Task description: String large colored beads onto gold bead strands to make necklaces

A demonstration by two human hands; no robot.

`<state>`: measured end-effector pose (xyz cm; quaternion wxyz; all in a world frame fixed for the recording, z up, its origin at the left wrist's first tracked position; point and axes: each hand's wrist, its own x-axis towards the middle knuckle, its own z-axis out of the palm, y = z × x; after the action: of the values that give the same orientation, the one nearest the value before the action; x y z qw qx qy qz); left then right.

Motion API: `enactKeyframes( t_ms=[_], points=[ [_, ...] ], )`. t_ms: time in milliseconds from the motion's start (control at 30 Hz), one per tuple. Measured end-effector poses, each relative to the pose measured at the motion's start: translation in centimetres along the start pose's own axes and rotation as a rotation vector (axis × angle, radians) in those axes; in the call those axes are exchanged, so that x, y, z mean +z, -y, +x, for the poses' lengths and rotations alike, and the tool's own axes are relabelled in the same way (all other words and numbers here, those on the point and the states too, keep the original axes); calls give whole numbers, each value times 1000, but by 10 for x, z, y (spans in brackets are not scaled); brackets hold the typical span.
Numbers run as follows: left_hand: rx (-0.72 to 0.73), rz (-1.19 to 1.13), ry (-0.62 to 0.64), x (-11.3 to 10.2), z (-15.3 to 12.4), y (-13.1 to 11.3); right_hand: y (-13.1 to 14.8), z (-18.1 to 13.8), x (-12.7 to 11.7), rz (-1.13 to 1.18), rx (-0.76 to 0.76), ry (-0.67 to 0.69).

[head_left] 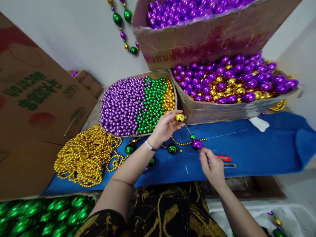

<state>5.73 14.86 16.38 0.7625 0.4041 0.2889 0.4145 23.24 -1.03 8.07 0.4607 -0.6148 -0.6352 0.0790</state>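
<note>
My left hand (166, 126) is raised over the blue cloth (259, 148) and pinches a large gold bead (179, 117) at its fingertips. A thin needle or thread runs from that bead down to a small green bead (192, 136) and a large purple bead (197, 144). My right hand (212, 166) is closed in a pinch just below the purple bead, holding the strand there. A partly strung strand with gold chain and green beads (172, 148) lies on the cloth between my forearms.
A shallow box (138, 105) holds small purple, green and gold beads. Behind it, cardboard boxes (222, 108) hold large purple and gold beads. A heap of gold bead chain (86, 156) lies at left, green beads (44, 215) fill a box at lower left.
</note>
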Motion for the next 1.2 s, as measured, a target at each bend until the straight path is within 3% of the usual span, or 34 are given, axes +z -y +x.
enactKeyframes(
  t_ms=[167,333,733,833,933,1033,1200],
  points=[
    [-41,-125,-27,-17,-14,6,7,-1,7,-62,-76,19],
    [-36,-156,-26,-21,-20,5,9,-1,8,-60,-30,71],
    [30,124,67,-15,-45,22,11,-3,10,4,73,107],
    [48,142,51,-18,-46,27,11,-4,13,24,73,22],
    [82,152,40,-20,-48,31,6,-6,19,160,218,44],
    [109,199,41,-22,-52,34,-2,-9,30,532,491,171],
    [152,350,48,-23,-61,35,-8,-9,53,987,774,187]
  ],
)
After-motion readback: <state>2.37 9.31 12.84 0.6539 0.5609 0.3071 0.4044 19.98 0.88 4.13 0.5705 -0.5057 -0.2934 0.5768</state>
